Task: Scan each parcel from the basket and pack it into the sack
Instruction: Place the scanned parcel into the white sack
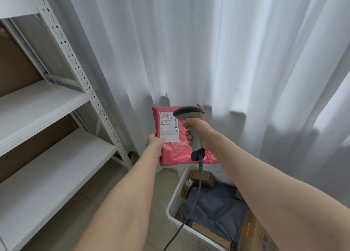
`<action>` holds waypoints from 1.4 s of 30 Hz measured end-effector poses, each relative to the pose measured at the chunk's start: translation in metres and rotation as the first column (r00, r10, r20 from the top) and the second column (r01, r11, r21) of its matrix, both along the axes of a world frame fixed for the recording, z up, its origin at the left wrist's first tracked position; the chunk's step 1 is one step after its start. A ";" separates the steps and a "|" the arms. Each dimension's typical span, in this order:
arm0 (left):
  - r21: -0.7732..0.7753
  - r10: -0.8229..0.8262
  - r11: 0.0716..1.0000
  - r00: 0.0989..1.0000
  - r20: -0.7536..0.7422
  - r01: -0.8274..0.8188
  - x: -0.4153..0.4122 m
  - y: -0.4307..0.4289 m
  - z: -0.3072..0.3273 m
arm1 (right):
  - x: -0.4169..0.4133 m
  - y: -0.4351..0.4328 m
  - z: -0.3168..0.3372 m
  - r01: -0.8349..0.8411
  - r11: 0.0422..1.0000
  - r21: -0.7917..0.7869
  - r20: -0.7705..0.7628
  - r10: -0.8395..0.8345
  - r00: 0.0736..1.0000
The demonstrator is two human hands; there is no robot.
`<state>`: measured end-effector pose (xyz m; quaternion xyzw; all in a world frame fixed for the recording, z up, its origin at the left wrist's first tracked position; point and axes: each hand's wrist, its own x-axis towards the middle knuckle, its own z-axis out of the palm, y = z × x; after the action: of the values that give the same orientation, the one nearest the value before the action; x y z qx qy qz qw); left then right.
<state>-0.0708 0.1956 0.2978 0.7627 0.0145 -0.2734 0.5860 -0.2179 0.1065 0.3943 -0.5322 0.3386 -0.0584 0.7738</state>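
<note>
My left hand (155, 141) pinches the left edge of a pink plastic parcel (177, 152), held upright in front of the white curtain. A white shipping label (169, 126) faces me, and a red scan line lies across its upper part. My right hand (198, 134) grips the handle of a grey barcode scanner (191, 118), whose head points at the label. The scanner's cable (197, 192) hangs down past the white basket (175, 203). In the basket lie a grey-blue bag parcel (217, 209) and several brown cardboard boxes (205, 177). No sack is in view.
A white metal shelving rack (47, 118) fills the left side, its boards bare. White curtains (227, 51) hang behind everything. A beige tiled floor (151, 193) shows between the rack and the basket.
</note>
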 end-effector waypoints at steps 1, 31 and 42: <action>0.000 -0.006 1.000 1.000 -0.004 0.006 0.000 0.000 0.000 | 0.000 0.001 0.001 0.000 1.000 -0.007 -0.001 0.000 1.000; -0.013 -0.045 0.999 0.997 -0.063 0.044 0.003 0.027 -0.005 | 0.011 0.037 0.004 0.014 0.999 -0.042 -0.043 -0.016 0.999; 0.014 0.013 1.000 1.000 -0.028 -0.013 -0.018 0.051 0.000 | -0.002 0.049 0.008 -0.063 0.996 -0.065 -0.055 0.060 0.997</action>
<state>-0.0885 0.2462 0.2978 0.7628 0.0297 -0.2802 0.5820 -0.2197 0.1555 0.4026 -0.5692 0.3404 -0.0315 0.7478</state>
